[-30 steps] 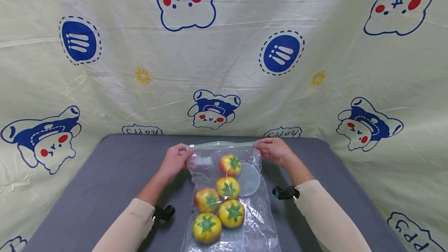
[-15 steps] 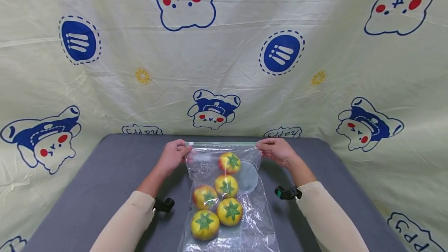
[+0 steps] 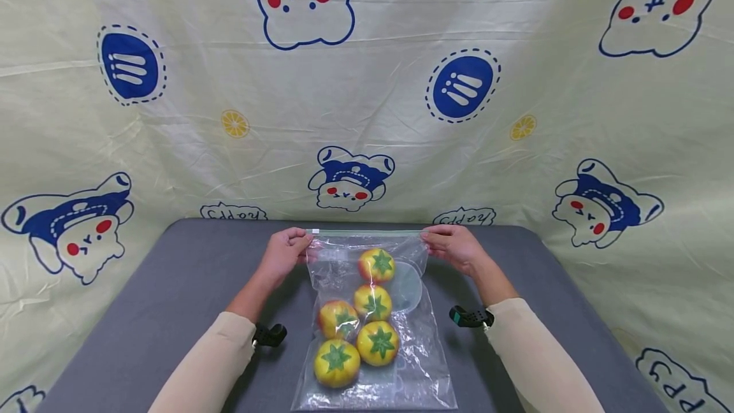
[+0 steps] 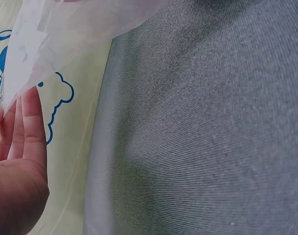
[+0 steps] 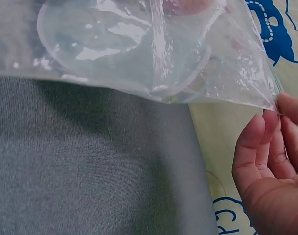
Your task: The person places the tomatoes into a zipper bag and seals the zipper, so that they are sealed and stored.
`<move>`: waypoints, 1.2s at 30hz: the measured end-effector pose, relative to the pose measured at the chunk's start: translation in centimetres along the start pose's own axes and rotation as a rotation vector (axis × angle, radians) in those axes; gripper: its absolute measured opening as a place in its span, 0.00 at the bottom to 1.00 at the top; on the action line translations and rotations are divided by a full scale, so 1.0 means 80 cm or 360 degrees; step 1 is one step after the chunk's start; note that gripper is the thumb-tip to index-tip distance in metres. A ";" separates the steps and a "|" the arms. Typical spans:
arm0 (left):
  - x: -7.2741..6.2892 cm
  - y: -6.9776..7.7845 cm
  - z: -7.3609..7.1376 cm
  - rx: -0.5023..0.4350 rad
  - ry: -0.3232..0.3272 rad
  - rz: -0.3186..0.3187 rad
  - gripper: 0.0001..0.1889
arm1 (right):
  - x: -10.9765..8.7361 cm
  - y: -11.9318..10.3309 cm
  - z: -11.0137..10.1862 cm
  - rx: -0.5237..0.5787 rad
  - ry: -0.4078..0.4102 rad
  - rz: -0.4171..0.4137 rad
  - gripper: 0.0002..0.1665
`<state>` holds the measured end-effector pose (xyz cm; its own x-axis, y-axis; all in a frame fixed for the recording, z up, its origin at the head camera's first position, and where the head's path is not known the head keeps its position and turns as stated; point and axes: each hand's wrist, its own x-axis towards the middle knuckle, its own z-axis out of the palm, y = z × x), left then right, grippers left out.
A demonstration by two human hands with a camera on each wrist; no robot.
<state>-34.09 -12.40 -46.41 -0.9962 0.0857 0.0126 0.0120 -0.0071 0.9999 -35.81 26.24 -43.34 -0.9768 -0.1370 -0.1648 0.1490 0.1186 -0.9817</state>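
A clear zip bag point(image 3: 421, 362) spans the space between the hands, its zip edge level and stretched straight. Inside show several round yellow-red fruits point(image 3: 378, 343) with green star-shaped leaf tops, and a pale round disc point(image 3: 404, 287) at the right. My left hand point(image 3: 282, 255) pinches the upper left corner, right beside the small white slider point(image 3: 315, 231). At the upper right corner my right hand point(image 3: 455, 249) pinches the zip edge between thumb and fingers. The right wrist view shows the bag's corner under the thumb, with the other fingers point(image 5: 248, 142) loosely bent below.
The grey cloth-covered table point(image 3: 189, 298) extends on both sides of the bag. Behind it hangs a pale curtain point(image 3: 367, 88) printed with cartoon bears and orange slices. A black wrist strap point(image 3: 470, 317) sits at the right cuff.
The bag has shifted slightly toward the table's far side, bringing its bottom edge into view. The left hand has risen a little, and the zip edge has gone from bowed to straight.
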 end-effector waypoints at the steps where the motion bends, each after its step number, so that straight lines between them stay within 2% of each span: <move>1: 0.000 0.001 0.001 0.0000 0.0004 -0.0002 0.12 | 0.000 0.000 -0.002 0.0006 0.0002 -0.0001 0.23; 7: 0.003 -0.002 0.007 -0.0041 0.0025 0.0014 0.11 | -0.001 0.000 -0.003 -0.0151 0.0011 -0.0038 0.25; 17: 0.003 -0.006 0.015 -0.0070 0.0085 0.0016 0.12 | 0.004 -0.015 0.015 -0.0745 0.0127 -0.0176 0.27; 21: 0.003 -0.005 0.016 -0.0057 0.0090 0.0017 0.11 | 0.006 -0.027 0.029 -0.0925 0.0128 -0.0270 0.26; 27: 0.003 -0.003 0.016 -0.0035 0.0073 -0.0010 0.11 | 0.011 -0.044 0.056 -0.1007 0.0104 -0.0424 0.21; 36: 0.003 -0.003 0.016 -0.0049 0.0039 0.0003 0.11 | 0.018 -0.059 0.108 -0.1057 -0.0124 -0.0600 0.17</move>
<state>-34.22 -11.14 -46.65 -0.9980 0.0615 0.0139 0.0116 -0.0381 0.9992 -36.58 17.03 -39.78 -0.9259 -0.3511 0.1393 -0.3396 0.6127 -0.7136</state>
